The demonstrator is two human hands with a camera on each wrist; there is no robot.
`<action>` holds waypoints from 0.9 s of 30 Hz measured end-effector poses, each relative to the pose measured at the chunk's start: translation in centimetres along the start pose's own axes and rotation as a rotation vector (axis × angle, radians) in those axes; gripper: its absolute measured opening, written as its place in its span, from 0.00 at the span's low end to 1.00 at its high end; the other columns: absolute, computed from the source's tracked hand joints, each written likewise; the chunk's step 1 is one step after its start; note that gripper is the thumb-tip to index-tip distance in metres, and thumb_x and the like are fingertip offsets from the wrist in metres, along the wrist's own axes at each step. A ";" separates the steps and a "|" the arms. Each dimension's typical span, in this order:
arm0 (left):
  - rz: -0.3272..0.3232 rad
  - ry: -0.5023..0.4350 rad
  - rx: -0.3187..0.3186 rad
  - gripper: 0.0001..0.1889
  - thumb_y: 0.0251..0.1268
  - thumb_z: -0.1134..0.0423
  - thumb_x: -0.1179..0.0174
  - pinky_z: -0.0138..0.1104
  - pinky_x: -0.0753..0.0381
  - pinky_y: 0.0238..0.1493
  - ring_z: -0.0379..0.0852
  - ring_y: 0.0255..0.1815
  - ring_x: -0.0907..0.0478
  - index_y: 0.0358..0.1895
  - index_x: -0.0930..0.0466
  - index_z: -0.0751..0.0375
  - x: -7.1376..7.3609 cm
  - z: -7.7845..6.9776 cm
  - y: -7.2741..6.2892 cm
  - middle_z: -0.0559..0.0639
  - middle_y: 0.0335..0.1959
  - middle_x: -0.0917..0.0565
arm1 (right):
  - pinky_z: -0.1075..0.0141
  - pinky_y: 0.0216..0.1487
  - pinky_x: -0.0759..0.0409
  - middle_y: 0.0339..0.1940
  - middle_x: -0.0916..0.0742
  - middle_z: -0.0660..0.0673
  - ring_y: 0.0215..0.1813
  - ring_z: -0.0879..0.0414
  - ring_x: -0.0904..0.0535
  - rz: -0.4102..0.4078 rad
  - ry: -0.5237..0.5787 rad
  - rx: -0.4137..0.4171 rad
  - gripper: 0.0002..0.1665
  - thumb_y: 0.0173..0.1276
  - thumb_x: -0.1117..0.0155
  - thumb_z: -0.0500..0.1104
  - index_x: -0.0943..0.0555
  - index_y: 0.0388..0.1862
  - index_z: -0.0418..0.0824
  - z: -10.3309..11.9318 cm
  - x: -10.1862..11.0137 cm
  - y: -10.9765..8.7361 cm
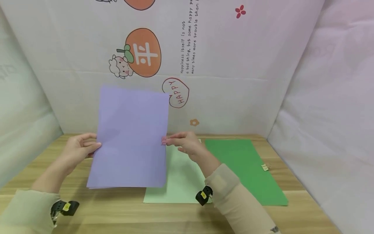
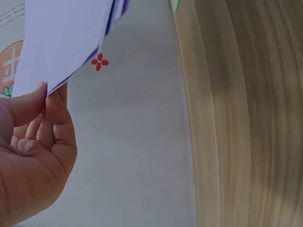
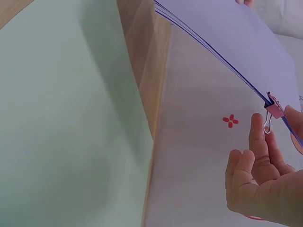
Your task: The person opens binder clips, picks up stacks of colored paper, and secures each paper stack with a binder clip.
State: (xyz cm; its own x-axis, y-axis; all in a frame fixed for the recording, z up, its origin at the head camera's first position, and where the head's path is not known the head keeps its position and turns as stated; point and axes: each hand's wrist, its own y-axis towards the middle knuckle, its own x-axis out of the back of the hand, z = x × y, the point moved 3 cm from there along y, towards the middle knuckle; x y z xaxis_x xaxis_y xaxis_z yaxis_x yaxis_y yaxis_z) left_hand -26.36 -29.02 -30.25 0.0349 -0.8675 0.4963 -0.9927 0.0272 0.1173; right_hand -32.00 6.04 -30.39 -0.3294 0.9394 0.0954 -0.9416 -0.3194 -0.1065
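A stack of purple paper [image 1: 131, 136] is raised in front of me, tilted upright above the table. My left hand [image 1: 79, 146] pinches its left edge between thumb and fingers. On the stack's right edge sits a pink binder clip [image 3: 275, 110], its wire handle hanging beside my right fingertips. The thumb and index finger of my right hand [image 1: 187, 144] hold the clip at that edge. Several sheet edges fan slightly apart in the right wrist view. Under and behind the stack lies pale green paper [image 1: 181, 182], partly covered by it and by my right arm.
Dark green paper [image 1: 242, 169] lies at the right of the wooden table [image 1: 117, 211], with a pale yellow clip [image 1: 264, 167] on its right edge. A white printed cloth [image 1: 219, 48] stands along the table's back, with more white cloth at both sides.
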 end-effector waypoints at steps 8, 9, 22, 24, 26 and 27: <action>-0.014 0.103 0.015 0.26 0.74 0.65 0.44 0.28 0.16 0.35 0.25 0.32 0.21 0.66 0.38 0.82 1.2 0.5 -0.2 0.48 0.41 0.12 | 0.46 0.74 0.34 0.59 0.16 0.41 0.71 0.39 0.29 0.005 0.000 -0.022 0.19 0.62 0.28 0.40 0.16 0.50 0.34 -1.0 -1.7 0.8; -0.016 0.115 0.019 0.26 0.74 0.65 0.44 0.27 0.16 0.35 0.24 0.33 0.22 0.66 0.38 0.82 1.4 0.6 -0.2 0.51 0.42 0.13 | 0.46 0.74 0.34 0.59 0.16 0.42 0.71 0.40 0.29 0.006 -0.008 -0.027 0.19 0.62 0.28 0.41 0.16 0.50 0.34 -1.2 -2.0 0.9; -0.027 0.222 0.090 0.26 0.76 0.64 0.46 0.28 0.17 0.33 0.23 0.32 0.25 0.66 0.38 0.83 3.3 2.6 -0.9 0.77 0.53 0.19 | 0.47 0.71 0.31 0.52 0.13 0.41 0.67 0.38 0.27 0.005 0.005 -0.089 0.21 0.60 0.26 0.43 0.16 0.50 0.36 -2.6 -5.5 2.0; -0.021 0.223 0.104 0.27 0.76 0.64 0.46 0.28 0.17 0.34 0.23 0.33 0.25 0.66 0.39 0.83 3.5 2.9 -0.9 0.77 0.53 0.20 | 0.47 0.71 0.31 0.49 0.11 0.41 0.65 0.39 0.26 0.000 0.010 -0.090 0.21 0.60 0.26 0.43 0.16 0.50 0.35 -2.8 -5.9 2.2; -0.016 0.225 0.117 0.27 0.75 0.64 0.46 0.29 0.17 0.34 0.23 0.33 0.25 0.66 0.39 0.83 3.6 3.3 -0.9 0.78 0.54 0.21 | 0.46 0.71 0.31 0.46 0.10 0.41 0.64 0.42 0.25 -0.001 0.011 -0.094 0.20 0.61 0.26 0.43 0.17 0.50 0.35 -3.2 -6.3 2.3; -0.013 0.228 0.123 0.27 0.75 0.65 0.46 0.29 0.17 0.34 0.23 0.33 0.26 0.66 0.39 0.84 3.6 3.5 -1.0 0.79 0.55 0.22 | 0.46 0.71 0.31 0.44 0.09 0.41 0.64 0.43 0.25 -0.002 0.009 -0.095 0.21 0.61 0.26 0.43 0.17 0.50 0.35 -3.3 -6.5 2.4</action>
State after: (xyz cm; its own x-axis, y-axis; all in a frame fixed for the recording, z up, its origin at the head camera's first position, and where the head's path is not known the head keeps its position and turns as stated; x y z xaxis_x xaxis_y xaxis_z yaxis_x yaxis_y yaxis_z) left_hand -25.68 -33.92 -31.53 0.0586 -0.7326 0.6781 -0.9981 -0.0554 0.0264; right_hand -31.86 -0.42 -34.54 -0.3262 0.9412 0.0873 -0.9314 -0.3043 -0.2000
